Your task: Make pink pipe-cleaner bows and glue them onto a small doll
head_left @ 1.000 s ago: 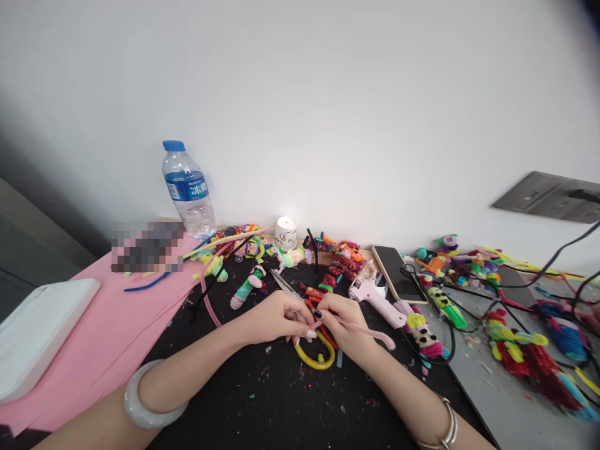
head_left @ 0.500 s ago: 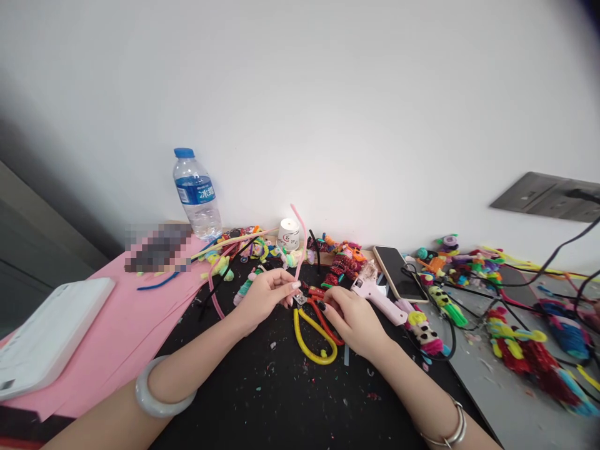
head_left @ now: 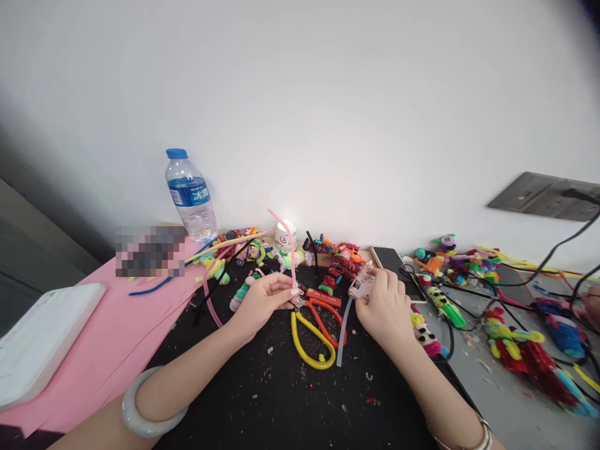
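Observation:
My left hand point(head_left: 267, 300) pinches a pink pipe cleaner point(head_left: 293, 259) between thumb and fingertips, its free end bending up and to the left. My right hand point(head_left: 387, 309) is wrapped round a pale pink hot glue gun point(head_left: 360, 286); a translucent glue stick point(head_left: 344, 331) hangs out of its back end towards me. Between the hands lie scissors with yellow and orange handles point(head_left: 295, 342), their blades partly hidden near my left fingertips. A small red box point(head_left: 324, 298) sits just behind the orange handle.
Several pipe-cleaner dolls point(head_left: 340, 269) line the wall, with more on the right point(head_left: 506, 337) among black cables. A paper cup point(head_left: 285, 235), water bottle point(head_left: 190, 197) and phone point(head_left: 388, 257) stand or lie at the back. On pink paper point(head_left: 119, 319) rests a white device point(head_left: 51, 344).
My right hand has moved right, away from the scissors and red box, and taken hold of the glue gun. The pink pipe cleaner in my left hand now leans further left.

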{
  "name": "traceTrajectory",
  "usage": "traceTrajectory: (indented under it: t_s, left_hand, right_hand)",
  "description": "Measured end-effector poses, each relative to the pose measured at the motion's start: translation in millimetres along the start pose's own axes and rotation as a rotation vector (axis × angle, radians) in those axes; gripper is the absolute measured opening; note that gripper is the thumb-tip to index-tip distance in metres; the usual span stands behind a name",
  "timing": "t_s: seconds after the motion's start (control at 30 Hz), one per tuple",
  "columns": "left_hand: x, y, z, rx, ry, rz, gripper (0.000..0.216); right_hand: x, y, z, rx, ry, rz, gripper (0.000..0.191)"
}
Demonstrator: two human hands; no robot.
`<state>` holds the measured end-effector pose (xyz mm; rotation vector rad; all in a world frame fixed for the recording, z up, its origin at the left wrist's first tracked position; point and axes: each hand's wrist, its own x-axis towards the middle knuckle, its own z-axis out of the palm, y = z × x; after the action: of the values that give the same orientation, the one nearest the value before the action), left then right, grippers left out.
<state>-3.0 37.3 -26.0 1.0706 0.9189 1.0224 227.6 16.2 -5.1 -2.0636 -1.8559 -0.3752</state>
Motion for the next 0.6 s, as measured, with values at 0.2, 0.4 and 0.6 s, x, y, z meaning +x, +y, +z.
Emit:
traceTrajectory:
  t_s: [0.2, 0.4, 0.6]
  left_hand:
    - [0, -4, -1, -0.014, 0.014, -0.023, 0.020]
    - [0, -2, 1, -0.061, 0.130, 0.023, 0.022]
    - [0, 5, 2, -0.083, 0.248, 0.110, 0.024]
  right_hand:
    - [-3, -6, -1, 0.192, 0.090, -0.135, 0.035]
    - [-24, -40, -13, 0.315, -0.257, -0.440, 0.022]
    - [-29, -71, -17, 0.082, -0.435, -0.398, 0.046]
